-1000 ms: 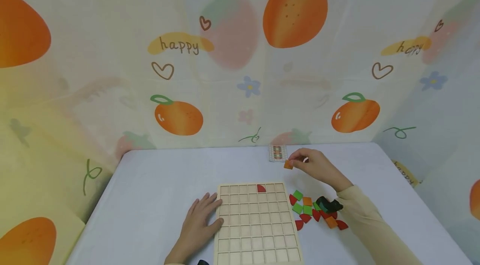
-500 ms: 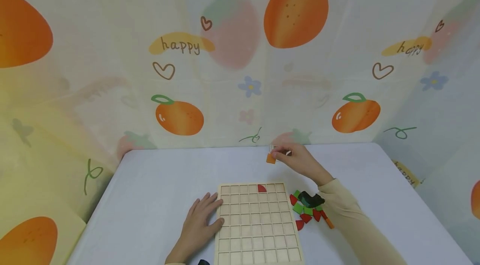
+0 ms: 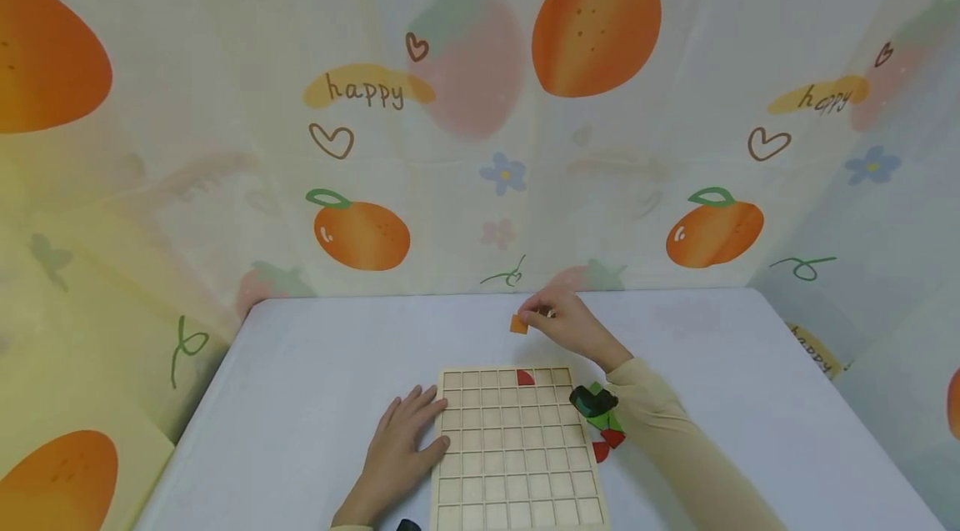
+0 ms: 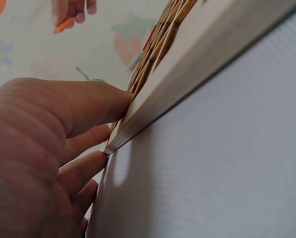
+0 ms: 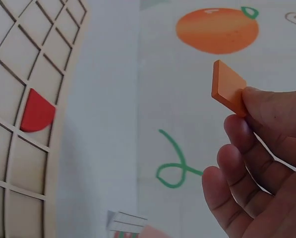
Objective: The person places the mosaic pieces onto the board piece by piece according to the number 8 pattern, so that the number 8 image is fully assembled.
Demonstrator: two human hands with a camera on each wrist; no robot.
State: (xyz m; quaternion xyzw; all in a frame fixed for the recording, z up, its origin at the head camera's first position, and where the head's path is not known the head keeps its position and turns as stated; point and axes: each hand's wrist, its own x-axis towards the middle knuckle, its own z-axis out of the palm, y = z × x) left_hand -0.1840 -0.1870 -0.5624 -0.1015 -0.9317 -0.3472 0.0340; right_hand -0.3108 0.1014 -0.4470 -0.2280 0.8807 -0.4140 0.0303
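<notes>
Between thumb and fingertip, my right hand point(image 3: 570, 324) pinches an orange square tile point(image 3: 519, 324) above the table, beyond the board's far edge. The right wrist view shows the same orange tile point(image 5: 229, 88) tilted in the grip. A wooden grid board point(image 3: 521, 439) lies in front of me. One red quarter-circle piece point(image 3: 526, 378) sits in a cell of its far row. My left hand point(image 3: 405, 443) rests at the board's left side, fingers spread. In the left wrist view its thumb point(image 4: 95, 101) and fingertips touch the board's edge.
Several green and red pieces point(image 3: 612, 438) lie right of the board, partly hidden by the right sleeve point(image 3: 660, 423) and a dark wrist-worn device point(image 3: 592, 402). A printed card point(image 5: 128, 225) lies behind the right hand. A fruit-patterned curtain point(image 3: 465, 206) stands behind the table.
My right hand has moved left with the orange tile, from right of the printed card to left of it. The left hand and board stay put.
</notes>
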